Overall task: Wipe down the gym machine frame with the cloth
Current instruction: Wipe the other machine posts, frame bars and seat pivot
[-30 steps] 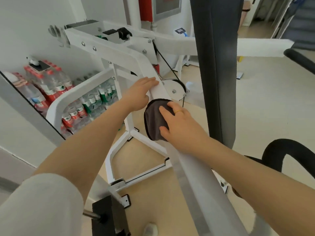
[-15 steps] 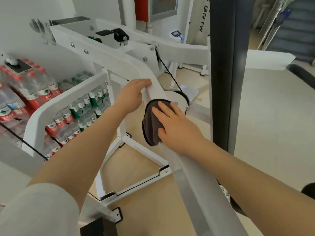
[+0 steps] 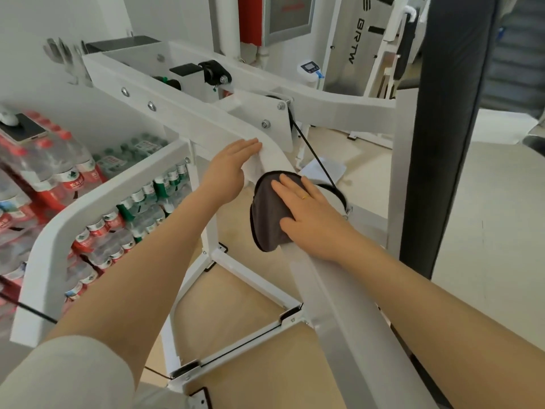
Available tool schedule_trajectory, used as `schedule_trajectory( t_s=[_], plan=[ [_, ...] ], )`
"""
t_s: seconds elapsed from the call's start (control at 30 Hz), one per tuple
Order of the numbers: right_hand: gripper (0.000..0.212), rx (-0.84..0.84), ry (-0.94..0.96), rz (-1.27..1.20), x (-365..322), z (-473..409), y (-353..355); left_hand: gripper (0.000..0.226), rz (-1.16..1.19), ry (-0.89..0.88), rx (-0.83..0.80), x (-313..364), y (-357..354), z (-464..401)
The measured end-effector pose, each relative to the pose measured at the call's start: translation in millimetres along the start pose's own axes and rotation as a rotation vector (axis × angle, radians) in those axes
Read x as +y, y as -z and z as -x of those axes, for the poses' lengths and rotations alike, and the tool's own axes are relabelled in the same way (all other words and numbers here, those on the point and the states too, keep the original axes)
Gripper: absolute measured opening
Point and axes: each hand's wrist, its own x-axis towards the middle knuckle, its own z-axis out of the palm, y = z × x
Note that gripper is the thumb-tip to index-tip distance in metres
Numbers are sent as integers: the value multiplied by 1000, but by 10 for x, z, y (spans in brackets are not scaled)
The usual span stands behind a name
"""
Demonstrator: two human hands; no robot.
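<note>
Right hand (image 3: 312, 219) flat, fingers straight, pressing grey cloth (image 3: 267, 215) onto sloping white frame beam (image 3: 339, 314). Left hand (image 3: 228, 169) flat, fingers relaxed, resting higher up. Bottled water packs (image 3: 97, 208) left; dark pad (image 3: 442, 137) right.

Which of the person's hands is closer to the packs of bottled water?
Left. The left hand rests on the white frame just right of the bottled water; the right hand presses the cloth farther right.

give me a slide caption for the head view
Right hand presses a dark grey cloth flat on the white machine frame; left hand rests on the beam above.
</note>
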Motion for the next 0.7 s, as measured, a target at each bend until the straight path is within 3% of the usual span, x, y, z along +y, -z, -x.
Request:
schedule_trajectory(
  t_s=[0.33,0.5,0.7],
  plan=[
    [64,32,-18,95,-140,-882,163,53,103,0,-10,-10,134,-75],
    [66,-15,52,178,-99,-373,86,68,0,30,-72,16,111,-30],
    [62,-36,77,162,-19,228,9,69,-137,51,-149,182,96,24]
  ],
)
